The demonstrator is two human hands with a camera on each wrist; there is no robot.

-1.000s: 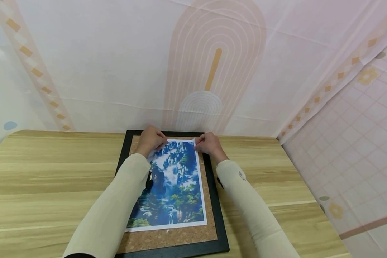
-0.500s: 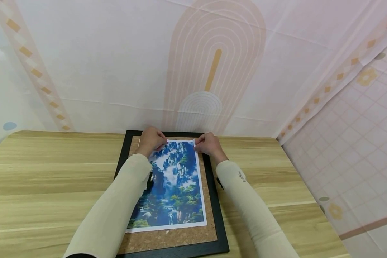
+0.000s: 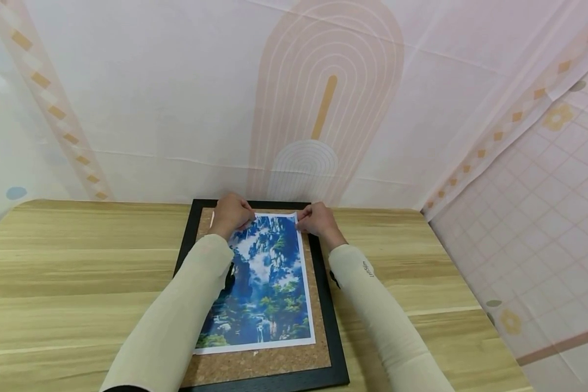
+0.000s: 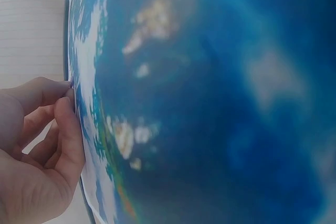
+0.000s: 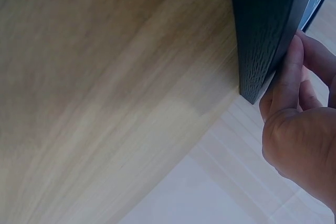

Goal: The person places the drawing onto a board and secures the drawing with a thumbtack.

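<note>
We see a blue and green picture printed on white paper (image 3: 262,283). It lies flat on a brown cork board with a black frame (image 3: 323,305), and the board lies on a light wooden table (image 3: 78,272).

The left hand (image 3: 230,213) is at the far left corner of the paper. In the left wrist view its fingers (image 4: 68,129) are curled and pinch the paper's edge. The right hand (image 3: 316,219) is at the far right corner. Its fingers look curled round that corner and the frame beside it, but in the right wrist view the fingers (image 5: 286,77) sit partly behind the black frame, so we cannot tell how tight the grip is.

We think the step in hand is setting the top edge of the paper straight on the cork. The paper leans a little: its far end sits closer to the right side of the frame than its near end does. The next move calls for a small, gentle push with both hands together, so the paper does not crease or slip.

Behind the table hangs a pale pink cloth with an arch pattern (image 3: 323,109).
</note>
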